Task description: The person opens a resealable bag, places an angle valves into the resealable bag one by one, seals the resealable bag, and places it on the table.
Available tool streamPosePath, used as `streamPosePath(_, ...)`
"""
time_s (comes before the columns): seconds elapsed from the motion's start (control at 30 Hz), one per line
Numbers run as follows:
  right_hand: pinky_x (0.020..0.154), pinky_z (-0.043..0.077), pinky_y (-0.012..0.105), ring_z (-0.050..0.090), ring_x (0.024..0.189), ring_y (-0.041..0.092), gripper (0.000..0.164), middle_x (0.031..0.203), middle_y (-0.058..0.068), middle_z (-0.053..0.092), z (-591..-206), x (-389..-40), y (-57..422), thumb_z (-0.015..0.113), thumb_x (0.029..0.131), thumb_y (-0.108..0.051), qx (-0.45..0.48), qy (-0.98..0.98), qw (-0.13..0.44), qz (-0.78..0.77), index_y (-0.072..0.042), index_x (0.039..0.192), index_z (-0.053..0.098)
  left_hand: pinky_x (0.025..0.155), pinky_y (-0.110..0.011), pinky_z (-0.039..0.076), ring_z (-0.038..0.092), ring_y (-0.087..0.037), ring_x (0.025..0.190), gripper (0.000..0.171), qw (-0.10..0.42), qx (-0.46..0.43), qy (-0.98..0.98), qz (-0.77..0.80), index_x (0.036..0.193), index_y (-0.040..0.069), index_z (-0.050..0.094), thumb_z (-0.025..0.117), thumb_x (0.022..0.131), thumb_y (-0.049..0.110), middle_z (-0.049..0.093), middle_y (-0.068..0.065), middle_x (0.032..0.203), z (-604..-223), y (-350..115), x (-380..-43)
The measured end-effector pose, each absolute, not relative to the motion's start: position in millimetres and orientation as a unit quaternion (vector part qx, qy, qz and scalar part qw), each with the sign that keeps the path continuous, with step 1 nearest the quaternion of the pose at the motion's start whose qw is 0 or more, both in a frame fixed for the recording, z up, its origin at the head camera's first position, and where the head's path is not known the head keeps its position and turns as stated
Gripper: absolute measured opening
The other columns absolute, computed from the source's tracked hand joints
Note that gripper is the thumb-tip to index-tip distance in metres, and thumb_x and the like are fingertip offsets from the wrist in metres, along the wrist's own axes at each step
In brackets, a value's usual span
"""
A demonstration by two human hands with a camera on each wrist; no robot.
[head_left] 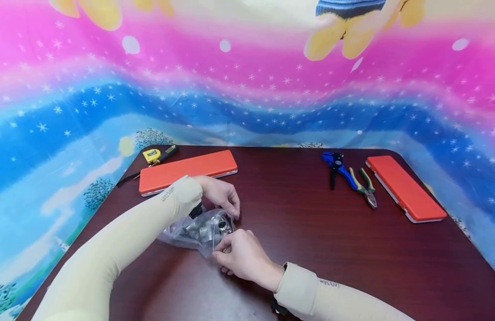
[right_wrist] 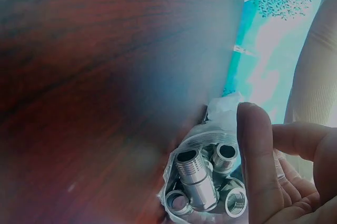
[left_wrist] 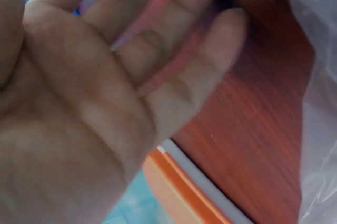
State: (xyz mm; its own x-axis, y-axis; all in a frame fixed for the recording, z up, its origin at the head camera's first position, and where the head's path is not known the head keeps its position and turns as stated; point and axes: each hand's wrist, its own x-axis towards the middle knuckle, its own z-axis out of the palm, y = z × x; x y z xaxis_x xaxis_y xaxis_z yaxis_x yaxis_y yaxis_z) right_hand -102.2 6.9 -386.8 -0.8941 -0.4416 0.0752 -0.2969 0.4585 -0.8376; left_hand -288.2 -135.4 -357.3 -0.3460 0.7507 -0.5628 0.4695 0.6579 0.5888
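Head view: bag (head_left: 183, 234) of fittings (head_left: 222, 224) between both hands (head_left: 219, 195) (head_left: 247, 257)

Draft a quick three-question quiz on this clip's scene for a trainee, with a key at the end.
1. What does the clear plastic bag hold?
2. True or false: the yellow tape measure lies right beside the pliers.
3. How many red cases lie on the table in the head view?
A) one
B) two
C) three

Key:
1. Threaded metal fittings.
2. False: the yellow tape measure is at the far left, while the pliers are on the right side, next to the blue-handled tool.
3. B
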Motion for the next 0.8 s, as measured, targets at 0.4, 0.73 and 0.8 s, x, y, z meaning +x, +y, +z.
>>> streamPosePath(0.4, 0.051, 0.048, 0.020, 0.056, 0.050, -0.003, 0.007, 0.063, -0.013, 0.064, -374, -105, 41, 0.075, 0.087, -0.011, -0.219, 0.874, 0.003, -0.433, -0.012, 0.081, 0.076, 0.065, -0.027, 0.046, 0.052, -0.008, 0.064, 0.021, 0.265, 0.418, 0.834, 0.244, 0.079, 0.015, 0.071, 0.064, 0.098, 0.021, 0.061, 0.006, 0.069, -363, -148, -292)
streamPosePath(0.73, 0.053, 0.049, 0.028, 0.059, 0.056, 0.008, 0.011, 0.069, -0.006, 0.067, -321, -119, 107, 0.074, 0.089, -0.008, -0.162, 0.892, -0.098, -0.411, -0.016, 0.081, 0.073, 0.068, -0.043, 0.059, 0.068, -0.028, 0.077, 0.016, 0.123, 0.266, 0.796, 0.530, 0.098, 0.002, 0.068, 0.059, 0.101, 0.016, 0.068, -0.014, 0.090, -327, -151, -268)
streamPosePath(0.8, 0.056, 0.052, 0.029, 0.064, 0.062, 0.011, 0.011, 0.071, -0.004, 0.068, -309, -123, 121, 0.072, 0.091, -0.007, -0.152, 0.889, -0.113, -0.418, -0.014, 0.082, 0.073, 0.063, -0.040, 0.059, 0.069, -0.029, 0.077, 0.018, 0.075, 0.248, 0.779, 0.571, 0.100, 0.001, 0.067, 0.059, 0.101, 0.017, 0.068, -0.016, 0.089, -317, -150, -259)
